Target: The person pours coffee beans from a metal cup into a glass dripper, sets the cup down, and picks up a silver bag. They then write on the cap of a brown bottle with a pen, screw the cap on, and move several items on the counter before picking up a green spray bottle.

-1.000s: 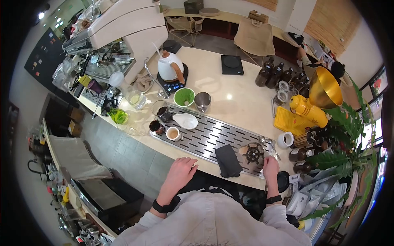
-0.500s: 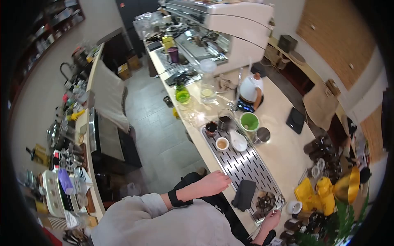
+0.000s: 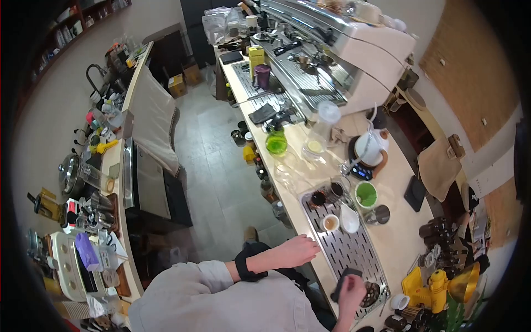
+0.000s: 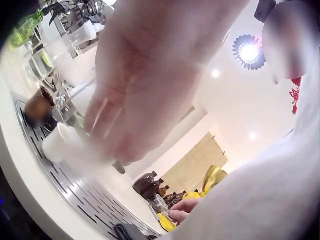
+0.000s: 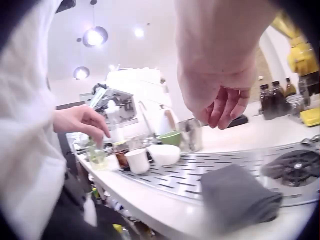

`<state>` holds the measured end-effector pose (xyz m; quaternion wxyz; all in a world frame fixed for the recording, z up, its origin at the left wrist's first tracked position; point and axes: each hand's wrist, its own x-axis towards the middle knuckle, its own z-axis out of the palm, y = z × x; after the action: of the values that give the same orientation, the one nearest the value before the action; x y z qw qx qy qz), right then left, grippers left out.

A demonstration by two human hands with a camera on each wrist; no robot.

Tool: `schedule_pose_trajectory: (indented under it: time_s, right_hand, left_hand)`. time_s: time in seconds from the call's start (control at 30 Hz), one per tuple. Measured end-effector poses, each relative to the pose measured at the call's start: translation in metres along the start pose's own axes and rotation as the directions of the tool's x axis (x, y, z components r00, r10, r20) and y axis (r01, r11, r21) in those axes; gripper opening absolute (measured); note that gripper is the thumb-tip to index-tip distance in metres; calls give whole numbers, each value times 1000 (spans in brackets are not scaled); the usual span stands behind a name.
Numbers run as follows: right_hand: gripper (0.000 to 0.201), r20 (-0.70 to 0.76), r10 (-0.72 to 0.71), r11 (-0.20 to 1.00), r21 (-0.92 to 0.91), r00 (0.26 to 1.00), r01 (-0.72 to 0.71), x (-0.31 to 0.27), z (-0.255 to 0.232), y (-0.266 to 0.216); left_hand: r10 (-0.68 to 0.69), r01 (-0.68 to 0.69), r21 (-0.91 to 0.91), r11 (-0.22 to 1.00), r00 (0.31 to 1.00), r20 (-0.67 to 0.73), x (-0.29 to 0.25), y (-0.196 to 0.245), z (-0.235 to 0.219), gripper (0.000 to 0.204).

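My left hand [image 3: 298,250] hangs over the counter's near edge with relaxed fingers and nothing in it. My right hand [image 3: 352,293] hovers over a folded dark grey cloth [image 5: 240,195] on the slotted metal drip tray [image 3: 354,246]. Its fingers droop loosely curled in the right wrist view, holding nothing. Beside the cloth is a black spoked rinser [image 5: 295,167]. Toward the tray's far end stand a white cup [image 3: 330,223] with brown liquid, a white spouted dish [image 3: 349,219], a dark-filled glass [image 3: 318,199] and a glass server [image 3: 336,189] with dark liquid.
A green dripper [image 3: 366,195], a metal cup [image 3: 378,214] and a white kettle [image 3: 370,148] stand beyond the tray. Brown bottles [image 3: 437,228] and a yellow grinder [image 3: 437,288] sit at right. An espresso machine [image 3: 332,61] fills the back. Left is an aisle [image 3: 210,182].
The head view has swung left, showing more of the aisle and espresso machine. My right hand has moved from the tray's right end to above the cloth. My left hand stays empty.
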<state>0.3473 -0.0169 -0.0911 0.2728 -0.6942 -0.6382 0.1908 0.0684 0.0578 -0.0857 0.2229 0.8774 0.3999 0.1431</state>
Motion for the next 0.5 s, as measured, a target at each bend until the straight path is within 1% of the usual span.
schedule_pose_trajectory:
  time_s: [0.07, 0.13, 0.17, 0.2, 0.3, 0.37, 0.43, 0.47, 0.5]
  right_hand:
    - [8, 182, -101, 995, 45, 978, 94, 15, 29, -67]
    - [10, 302, -245, 967, 138, 921, 213, 29, 74, -110]
    - [11, 404, -307, 952, 132, 861, 277, 37, 93, -132]
    - [13, 502, -357, 932, 136, 787, 336, 46, 109, -156]
    - [15, 615, -502, 845, 200, 608, 496, 67, 148, -220]
    - [16, 637, -538, 810, 210, 552, 548, 77, 171, -247]
    - [17, 657, -561, 779, 212, 504, 590, 89, 194, -263]
    - [18, 675, -551, 773, 191, 491, 605, 95, 203, -271]
    - [19, 694, -539, 767, 169, 477, 619, 99, 214, -274]
  left_hand:
    - [-36, 32, -57, 998, 996, -79, -23, -33, -15, 15]
    - [-106, 100, -50, 994, 984, -145, -50, -69, -35, 14]
    - [-142, 136, -50, 989, 974, -174, -65, -87, -45, 14]
    - [-190, 191, -11, 982, 969, -156, -79, -107, -59, 14]
    - [-340, 342, -37, 939, 904, -259, -130, -154, -95, 17]
    - [-418, 425, -60, 903, 838, -351, -163, -178, -115, 19]
    - [-512, 503, -141, 853, 752, -415, -193, -193, -131, 15]
    - [-560, 538, -188, 822, 702, -440, -207, -198, -136, 12]
    - [-590, 569, -192, 800, 683, -431, -219, -203, -140, 13]
